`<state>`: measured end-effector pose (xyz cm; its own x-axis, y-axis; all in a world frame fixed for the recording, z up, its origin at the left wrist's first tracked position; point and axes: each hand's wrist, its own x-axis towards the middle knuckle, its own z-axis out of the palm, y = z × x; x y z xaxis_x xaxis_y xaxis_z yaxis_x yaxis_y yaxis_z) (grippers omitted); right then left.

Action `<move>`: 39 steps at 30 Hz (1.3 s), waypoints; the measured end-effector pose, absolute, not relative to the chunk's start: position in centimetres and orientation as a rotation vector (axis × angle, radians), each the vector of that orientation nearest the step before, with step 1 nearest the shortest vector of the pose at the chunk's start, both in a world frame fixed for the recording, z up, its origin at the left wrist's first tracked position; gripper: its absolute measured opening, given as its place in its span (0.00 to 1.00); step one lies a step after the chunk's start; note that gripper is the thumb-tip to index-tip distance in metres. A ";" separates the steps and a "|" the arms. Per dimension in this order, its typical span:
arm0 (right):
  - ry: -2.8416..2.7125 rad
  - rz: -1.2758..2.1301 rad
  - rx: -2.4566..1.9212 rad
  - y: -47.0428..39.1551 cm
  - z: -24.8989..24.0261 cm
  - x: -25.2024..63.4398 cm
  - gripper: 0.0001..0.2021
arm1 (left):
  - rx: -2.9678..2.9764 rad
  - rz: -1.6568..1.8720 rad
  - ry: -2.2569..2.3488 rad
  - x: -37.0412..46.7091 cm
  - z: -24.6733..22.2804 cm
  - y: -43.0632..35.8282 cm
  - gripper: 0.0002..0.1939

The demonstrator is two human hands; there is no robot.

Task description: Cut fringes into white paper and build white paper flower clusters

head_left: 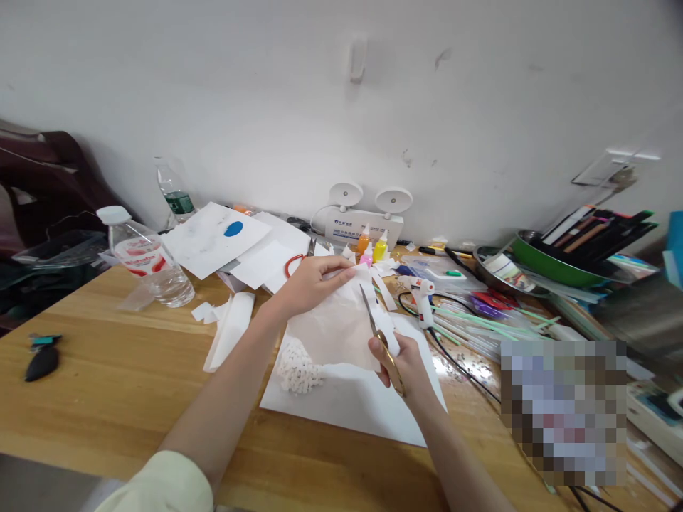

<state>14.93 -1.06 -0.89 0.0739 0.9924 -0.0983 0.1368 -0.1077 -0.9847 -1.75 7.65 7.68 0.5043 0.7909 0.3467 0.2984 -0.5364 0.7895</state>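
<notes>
Pinched at its upper edge by my left hand [317, 284], a thin, see-through sheet of paper [341, 331] hangs over the desk. My right hand [410, 366] is closed around gold-handled scissors [380, 334], their blades pointing up and away along the sheet's right side. A narrow white paper strip [383, 320] curls down beside the blades to the right hand. Whether the blades are parted is hard to make out. Beneath lies a larger white sheet [357, 409], carrying a heap of small white paper bits [299, 370] at its left.
Water bottles [152, 263] and loose papers [213, 238] stand or lie on the left. Red-handled scissors [293, 265] and small paint bottles [380, 249] are behind my hands. To the right are a glue gun [423, 299], its cable, several straws [469, 323] and a green bowl [560, 263] of pens.
</notes>
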 end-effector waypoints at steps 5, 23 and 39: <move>-1.186 1.169 -1.460 -1.1 -0.5 14.8 0.24 | 2.070 0.943 0.902 -1.8 7.6 7.7 0.14; -1.200 1.178 -1.415 -1.3 -0.8 14.9 0.22 | 2.044 0.925 0.914 -1.7 7.8 7.6 0.15; -1.316 1.119 -1.400 -1.3 -1.5 15.4 0.24 | 2.077 0.753 0.847 -1.5 7.9 7.4 0.17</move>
